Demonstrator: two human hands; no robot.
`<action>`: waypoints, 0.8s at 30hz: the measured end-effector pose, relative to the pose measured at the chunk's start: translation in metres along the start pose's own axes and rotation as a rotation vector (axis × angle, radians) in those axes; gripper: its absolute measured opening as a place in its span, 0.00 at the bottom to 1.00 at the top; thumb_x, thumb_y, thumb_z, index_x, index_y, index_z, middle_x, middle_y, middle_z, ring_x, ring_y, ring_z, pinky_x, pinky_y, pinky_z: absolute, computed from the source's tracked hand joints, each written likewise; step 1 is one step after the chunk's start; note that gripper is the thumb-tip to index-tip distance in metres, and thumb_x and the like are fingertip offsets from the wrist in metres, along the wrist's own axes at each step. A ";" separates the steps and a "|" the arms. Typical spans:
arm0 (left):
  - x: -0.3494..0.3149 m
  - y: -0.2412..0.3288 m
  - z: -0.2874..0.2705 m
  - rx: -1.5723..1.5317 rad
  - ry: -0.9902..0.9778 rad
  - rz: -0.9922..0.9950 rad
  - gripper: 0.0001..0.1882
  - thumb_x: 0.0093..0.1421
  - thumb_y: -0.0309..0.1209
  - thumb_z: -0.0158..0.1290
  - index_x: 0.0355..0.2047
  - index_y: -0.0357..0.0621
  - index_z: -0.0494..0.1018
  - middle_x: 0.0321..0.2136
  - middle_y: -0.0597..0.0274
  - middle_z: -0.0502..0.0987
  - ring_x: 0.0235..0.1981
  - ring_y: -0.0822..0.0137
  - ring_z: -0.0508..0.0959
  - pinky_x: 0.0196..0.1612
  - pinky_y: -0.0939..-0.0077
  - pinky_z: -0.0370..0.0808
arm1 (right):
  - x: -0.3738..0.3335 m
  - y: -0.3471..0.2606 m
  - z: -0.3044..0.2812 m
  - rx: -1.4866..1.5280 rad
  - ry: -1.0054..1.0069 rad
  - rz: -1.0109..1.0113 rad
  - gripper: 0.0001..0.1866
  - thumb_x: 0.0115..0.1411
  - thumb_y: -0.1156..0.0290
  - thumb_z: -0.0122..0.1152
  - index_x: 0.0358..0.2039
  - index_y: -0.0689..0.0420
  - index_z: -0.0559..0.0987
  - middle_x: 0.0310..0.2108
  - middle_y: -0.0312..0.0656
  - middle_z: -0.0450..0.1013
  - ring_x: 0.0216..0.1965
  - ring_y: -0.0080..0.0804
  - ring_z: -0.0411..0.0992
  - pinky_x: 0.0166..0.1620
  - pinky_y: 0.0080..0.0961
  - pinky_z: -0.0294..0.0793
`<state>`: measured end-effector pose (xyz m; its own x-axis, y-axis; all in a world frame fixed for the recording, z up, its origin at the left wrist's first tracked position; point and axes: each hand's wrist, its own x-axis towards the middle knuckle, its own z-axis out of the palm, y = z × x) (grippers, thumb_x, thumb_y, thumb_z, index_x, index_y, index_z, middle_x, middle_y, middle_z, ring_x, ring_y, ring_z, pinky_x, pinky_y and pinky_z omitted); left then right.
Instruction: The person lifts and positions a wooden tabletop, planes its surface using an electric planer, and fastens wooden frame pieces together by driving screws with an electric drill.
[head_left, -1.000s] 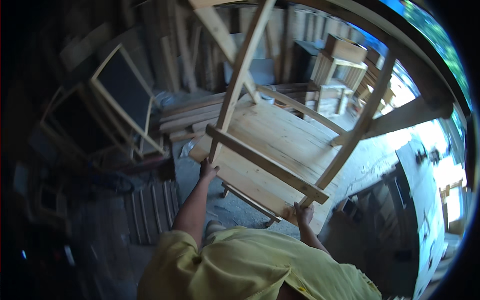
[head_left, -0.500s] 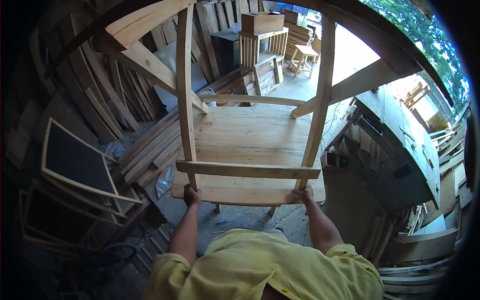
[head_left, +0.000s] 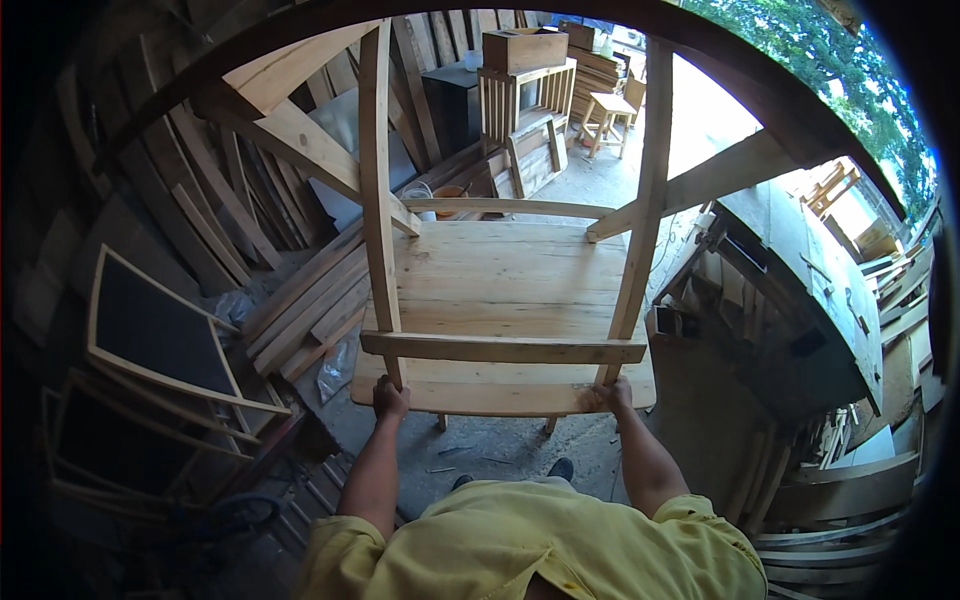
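Note:
A wooden frame (head_left: 380,200) with two upright legs, a low crossbar (head_left: 505,349) and slanted braces stands over a plank tabletop (head_left: 500,265). My left hand (head_left: 391,398) is closed around the foot of the left leg, at the tabletop's near edge. Around the foot of the right leg (head_left: 640,210), my right hand (head_left: 613,396) is closed in the same way. The fingers are partly hidden behind the wood. A dark curved edge (head_left: 520,10) arches over the top of the frame, very near the camera.
On the left lean dark panels in wooden frames (head_left: 165,320), with stacked planks (head_left: 310,310) beyond them. A grey-topped bench (head_left: 800,270) stands on the right. Farther back are a slatted wooden piece (head_left: 530,95), a wooden box (head_left: 525,48) and a small stool (head_left: 606,120).
The whole view has shifted slightly, and more of my shoes shows below the table. Both hands keep their grip on the leg ends.

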<state>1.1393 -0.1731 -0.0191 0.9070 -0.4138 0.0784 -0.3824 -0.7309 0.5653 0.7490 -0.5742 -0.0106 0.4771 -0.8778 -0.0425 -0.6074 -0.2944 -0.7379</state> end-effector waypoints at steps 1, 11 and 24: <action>0.001 0.003 0.001 -0.019 -0.014 0.003 0.20 0.52 0.36 0.58 0.41 0.36 0.70 0.40 0.44 0.74 0.44 0.42 0.73 0.49 0.50 0.72 | 0.004 0.002 -0.002 0.066 -0.048 -0.002 0.22 0.42 0.61 0.73 0.37 0.59 0.83 0.31 0.51 0.80 0.35 0.46 0.79 0.40 0.36 0.78; 0.067 -0.118 -0.053 -1.156 -0.540 -0.474 0.21 0.54 0.36 0.63 0.46 0.41 0.73 0.34 0.55 0.78 0.33 0.59 0.79 0.30 0.60 0.78 | -0.014 -0.041 -0.058 0.347 -0.073 0.345 0.31 0.46 0.61 0.78 0.48 0.61 0.79 0.43 0.48 0.77 0.41 0.36 0.76 0.42 0.33 0.76; -0.008 0.309 -0.518 -0.533 1.354 0.794 0.24 0.68 0.41 0.45 0.55 0.33 0.68 0.53 0.47 0.72 0.57 0.55 0.70 0.63 0.60 0.63 | -0.058 -0.297 -0.391 0.923 0.913 -0.396 0.16 0.66 0.57 0.56 0.47 0.54 0.76 0.37 0.34 0.74 0.33 0.21 0.74 0.32 0.14 0.70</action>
<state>1.1057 -0.1149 0.5809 0.1234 0.3816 0.9161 -0.9542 -0.2078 0.2151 0.6534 -0.5834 0.4749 -0.2878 -0.8355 0.4681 0.2862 -0.5415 -0.7905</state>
